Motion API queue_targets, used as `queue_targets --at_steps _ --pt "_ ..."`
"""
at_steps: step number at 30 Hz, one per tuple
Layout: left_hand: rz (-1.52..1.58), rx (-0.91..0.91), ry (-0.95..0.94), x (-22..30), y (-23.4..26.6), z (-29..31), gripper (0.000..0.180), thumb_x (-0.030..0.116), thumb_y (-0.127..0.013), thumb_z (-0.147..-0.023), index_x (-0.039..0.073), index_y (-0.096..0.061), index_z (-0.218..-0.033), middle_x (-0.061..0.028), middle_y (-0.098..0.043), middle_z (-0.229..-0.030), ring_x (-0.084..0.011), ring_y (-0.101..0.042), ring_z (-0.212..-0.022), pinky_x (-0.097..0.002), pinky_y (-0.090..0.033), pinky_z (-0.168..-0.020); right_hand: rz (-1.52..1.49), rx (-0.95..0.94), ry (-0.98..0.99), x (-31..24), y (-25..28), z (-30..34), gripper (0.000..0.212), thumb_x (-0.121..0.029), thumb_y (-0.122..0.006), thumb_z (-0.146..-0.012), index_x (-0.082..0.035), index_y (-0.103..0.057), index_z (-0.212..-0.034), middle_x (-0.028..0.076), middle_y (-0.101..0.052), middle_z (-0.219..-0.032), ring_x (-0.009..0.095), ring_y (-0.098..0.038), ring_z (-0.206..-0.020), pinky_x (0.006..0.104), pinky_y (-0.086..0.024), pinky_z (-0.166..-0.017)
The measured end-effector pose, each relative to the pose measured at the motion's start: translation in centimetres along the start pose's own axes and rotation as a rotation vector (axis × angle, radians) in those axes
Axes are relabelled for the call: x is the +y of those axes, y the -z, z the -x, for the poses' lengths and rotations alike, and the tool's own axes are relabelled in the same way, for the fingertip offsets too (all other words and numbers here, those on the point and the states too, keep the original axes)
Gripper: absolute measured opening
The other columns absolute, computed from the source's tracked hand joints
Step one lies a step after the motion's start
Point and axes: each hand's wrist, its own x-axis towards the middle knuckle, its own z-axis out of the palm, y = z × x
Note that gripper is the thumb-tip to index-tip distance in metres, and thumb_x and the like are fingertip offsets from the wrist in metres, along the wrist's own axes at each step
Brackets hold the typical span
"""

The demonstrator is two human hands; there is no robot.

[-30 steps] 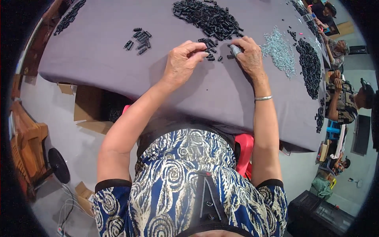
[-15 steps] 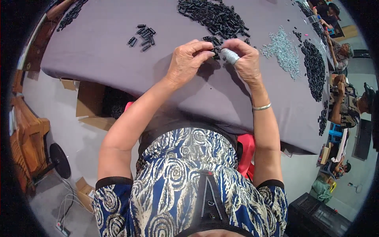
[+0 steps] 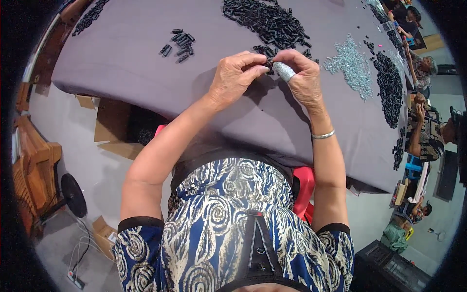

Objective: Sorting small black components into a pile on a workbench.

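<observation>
Over the grey-covered table (image 3: 146, 68), my two hands meet fingertip to fingertip. My left hand (image 3: 238, 75) pinches a small black piece (image 3: 270, 63) between thumb and forefinger, mostly hidden by the fingers. Facing it, my right hand (image 3: 302, 78) has thumb and forefinger closed at the same spot; whatever sits between them is too small to make out. A silvery-grey wrap (image 3: 283, 71) covers the right thumb. Just beyond the hands lie loose black cylindrical parts (image 3: 265, 50), and a large heap of the same parts (image 3: 267, 22) spreads farther back.
Several black parts (image 3: 181, 45) lie apart at left. To the right are a pile of small silvery pieces (image 3: 355, 68) and a long black heap (image 3: 389, 92). An open cardboard box (image 3: 112, 121) stands under the table edge. Other people (image 3: 428, 131) sit at far right.
Both hands stay together at the same place, with the fingers shifting slightly. The wrapped right thumb has tilted a little. The whole view has moved very slightly.
</observation>
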Motion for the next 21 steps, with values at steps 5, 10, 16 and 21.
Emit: queue_targets --at_steps 5,10,16,21 --pt "-0.026 0.005 -0.003 0.13 -0.06 0.1 0.018 0.007 -0.067 -0.082 -0.002 -0.068 -0.098 0.0005 -0.058 -0.076 -0.0062 -0.054 -0.073 -0.0215 -0.044 -0.066 0.028 -0.006 -0.009 -0.1 0.04 0.05 0.012 0.001 -0.066 -0.08 -0.001 -0.064 -0.092 -0.002 -0.063 -0.083 0.005 -0.057 -0.078 0.0203 -0.047 -0.069" --pt "-0.071 0.016 -0.009 -0.16 -0.01 0.19 0.019 0.006 -0.066 -0.082 -0.003 -0.067 -0.099 -0.0007 -0.06 -0.076 -0.0069 -0.055 -0.07 -0.0215 -0.045 -0.063 0.141 0.011 0.003 -0.2 -0.33 0.09 0.012 0.0 -0.067 -0.078 -0.002 -0.065 -0.09 -0.002 -0.063 -0.078 0.005 -0.057 -0.074 0.0209 -0.047 -0.066" --pt "-0.099 0.03 -0.058 0.04 -0.1 0.28 0.016 0.003 -0.063 -0.08 0.001 -0.068 -0.096 -0.006 -0.065 -0.079 -0.0115 -0.065 -0.075 -0.0245 -0.05 -0.065 0.308 0.011 0.114 -0.8 -0.57 -0.14 0.013 0.001 -0.066 -0.076 -0.003 -0.066 -0.088 0.002 -0.065 -0.076 0.007 -0.058 -0.069 0.0224 -0.048 -0.063" --pt "-0.049 0.077 -0.051 -0.8 -0.32 -0.35 0.017 0.005 -0.064 -0.08 0.002 -0.068 -0.096 -0.006 -0.066 -0.081 -0.0129 -0.063 -0.069 -0.0248 -0.049 -0.063 0.272 0.026 0.033 -0.44 -0.6 -0.4 0.012 -0.001 -0.066 -0.077 -0.004 -0.066 -0.089 0.001 -0.064 -0.073 0.006 -0.059 -0.069 0.0224 -0.049 -0.063"
